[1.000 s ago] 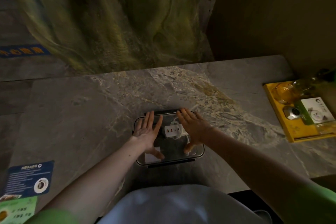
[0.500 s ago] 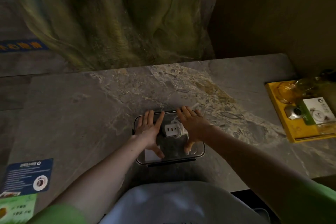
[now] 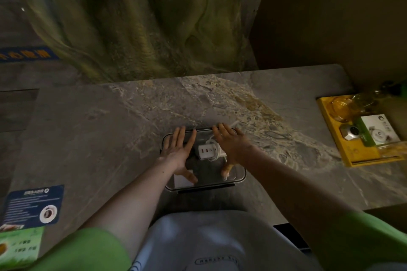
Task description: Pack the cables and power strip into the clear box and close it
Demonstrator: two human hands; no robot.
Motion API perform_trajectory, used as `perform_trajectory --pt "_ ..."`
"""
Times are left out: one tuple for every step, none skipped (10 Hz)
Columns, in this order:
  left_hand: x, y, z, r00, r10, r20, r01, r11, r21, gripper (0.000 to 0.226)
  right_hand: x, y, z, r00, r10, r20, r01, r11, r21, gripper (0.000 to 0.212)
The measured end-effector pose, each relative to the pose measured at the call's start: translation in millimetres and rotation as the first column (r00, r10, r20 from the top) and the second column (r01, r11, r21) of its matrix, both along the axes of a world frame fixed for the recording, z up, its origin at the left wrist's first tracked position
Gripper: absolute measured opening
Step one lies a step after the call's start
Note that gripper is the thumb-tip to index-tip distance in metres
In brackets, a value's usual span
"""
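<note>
The table (image 3: 88,127) is showing grey marble streaked with ochre veins, the power strip (image 3: 206,151) is gleaming white through the clear box (image 3: 241,179), the tray (image 3: 356,156) is glowing yellow, sleeves (image 3: 88,251) are showing green.

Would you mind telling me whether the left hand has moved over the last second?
No. The left hand lies flat on the left half of the clear box lid, beside the power strip, just as earlier.

Clear box (image 3: 239,179) lidded on marble table (image 3: 88,130), left hand (image 3: 178,149) and right hand (image 3: 233,145) flat on top, white power strip (image 3: 207,151) inside
</note>
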State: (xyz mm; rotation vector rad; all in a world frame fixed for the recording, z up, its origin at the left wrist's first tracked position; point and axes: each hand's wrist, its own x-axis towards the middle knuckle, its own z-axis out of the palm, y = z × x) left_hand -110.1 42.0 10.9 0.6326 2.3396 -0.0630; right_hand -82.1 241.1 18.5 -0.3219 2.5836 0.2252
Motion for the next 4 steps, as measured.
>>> perform_trajectory --pt "4 -10 -1 1.000 -0.003 0.011 0.002 1.000 0.023 0.150 7 2 4 0.999 -0.019 0.040 0.020 1.000 -0.022 0.139" --pt "10 -15 2 1.000 -0.009 -0.011 0.010 0.999 0.034 0.143 9 2 8 0.995 -0.040 0.093 0.046 0.997 -0.055 0.135" --pt "8 -19 14 1.000 -0.015 -0.023 0.016 0.999 0.038 0.123 -3 1 18 0.986 -0.050 0.160 0.065 0.994 -0.091 0.104" --pt "1 -24 24 0.999 -0.035 -0.022 0.036 0.999 0.029 0.111 -10 5 26 0.983 -0.041 0.180 0.068 0.987 -0.148 0.087"
